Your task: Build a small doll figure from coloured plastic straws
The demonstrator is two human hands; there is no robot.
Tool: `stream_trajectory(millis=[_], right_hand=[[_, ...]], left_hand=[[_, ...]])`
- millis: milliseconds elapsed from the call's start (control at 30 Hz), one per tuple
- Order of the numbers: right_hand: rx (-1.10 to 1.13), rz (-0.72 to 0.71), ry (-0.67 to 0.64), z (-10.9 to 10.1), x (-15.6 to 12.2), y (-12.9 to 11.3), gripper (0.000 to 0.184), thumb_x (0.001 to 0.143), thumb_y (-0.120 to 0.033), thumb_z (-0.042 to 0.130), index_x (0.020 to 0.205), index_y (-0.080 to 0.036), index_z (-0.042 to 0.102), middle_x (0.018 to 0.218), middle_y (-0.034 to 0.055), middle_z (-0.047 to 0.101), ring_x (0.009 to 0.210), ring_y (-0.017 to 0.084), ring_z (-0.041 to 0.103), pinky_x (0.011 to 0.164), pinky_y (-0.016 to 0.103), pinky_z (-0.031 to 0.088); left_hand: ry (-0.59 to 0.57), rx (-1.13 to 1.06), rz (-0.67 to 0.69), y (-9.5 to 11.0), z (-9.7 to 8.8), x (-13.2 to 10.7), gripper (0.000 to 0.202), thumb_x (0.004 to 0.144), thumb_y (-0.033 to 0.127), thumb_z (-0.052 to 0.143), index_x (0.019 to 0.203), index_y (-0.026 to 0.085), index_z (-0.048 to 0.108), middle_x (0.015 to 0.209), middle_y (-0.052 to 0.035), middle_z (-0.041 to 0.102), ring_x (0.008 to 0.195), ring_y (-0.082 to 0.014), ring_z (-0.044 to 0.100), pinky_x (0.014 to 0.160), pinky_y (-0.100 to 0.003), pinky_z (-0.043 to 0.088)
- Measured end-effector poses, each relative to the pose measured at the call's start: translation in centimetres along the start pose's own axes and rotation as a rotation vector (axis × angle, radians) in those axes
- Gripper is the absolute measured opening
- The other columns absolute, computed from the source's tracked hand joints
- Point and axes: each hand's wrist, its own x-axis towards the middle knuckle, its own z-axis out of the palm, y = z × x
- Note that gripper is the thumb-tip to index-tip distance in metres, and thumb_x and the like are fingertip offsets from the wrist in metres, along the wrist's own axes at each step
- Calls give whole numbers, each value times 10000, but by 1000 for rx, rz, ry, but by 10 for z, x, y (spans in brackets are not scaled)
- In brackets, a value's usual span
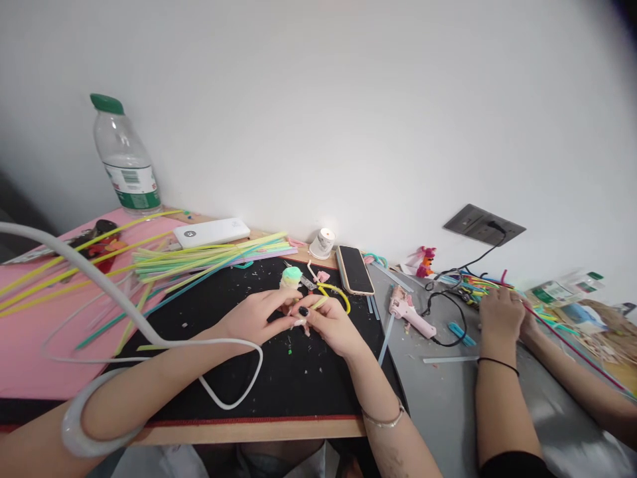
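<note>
My left hand [259, 315] and my right hand [326, 322] meet over the black mat [209, 392], fingers closed together around a small pale craft piece [300, 322]. Its exact kind is hidden by my fingertips. A light yellow-green strip [319, 303] sticks out beside my right fingers. Just beyond my left hand is a rounded, fuzzy-looking mint-green and cream piece [291, 275]. Scissors with yellow handles [343, 299] lie behind my right hand, partly covered.
Pastel pipe cleaners [199, 265], a white power bank [212, 232] and a bottle [124, 159] are at left. A white cable [124, 299] crosses my left arm. A paper cup [322, 243], phone [355, 269] and pink glue gun [411, 312] lie beyond; a co-worker's hands [500, 315] work at right.
</note>
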Motion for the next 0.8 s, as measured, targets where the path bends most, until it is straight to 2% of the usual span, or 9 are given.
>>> stream_trajectory(millis=[133,333,600,700,800], right_hand=[[-97,-26,-12,4,-1,-4,237,823,-397,625,862,-180,711,675,7,604,552,100,477,524,218,414],[-171,-46,24,4,-1,-8,219,820,-378,628,839,-180,720,681,16,627,533,98,456,507,223,395],[-107,-71,61,0,-3,-1,214,846,-360,600,945,-185,673,682,6,638,498,89,463,512,235,374],[-83,-97,158,-2,-2,-2,246,865,-384,568,983,-179,636,641,4,641,489,97,462,512,237,365],[-57,-155,352,-5,0,-1,251,894,-384,521,979,-172,627,492,-45,523,466,97,424,534,237,371]], left_hand=[[41,-78,-27,2,2,0,269,856,370,575,1061,196,589,921,-33,683,772,-143,635,732,-243,495],[153,-128,-52,5,4,0,243,806,322,634,1013,194,614,874,-35,703,701,-141,639,700,-256,519],[221,-285,-111,13,3,1,160,818,293,605,920,189,538,665,17,653,593,-120,611,607,-234,499],[343,-219,-96,8,3,0,113,850,266,548,924,181,545,680,12,596,602,-111,558,605,-231,473],[496,-232,-179,-3,3,0,137,888,272,487,987,187,529,758,-1,564,621,-112,531,600,-239,452]])
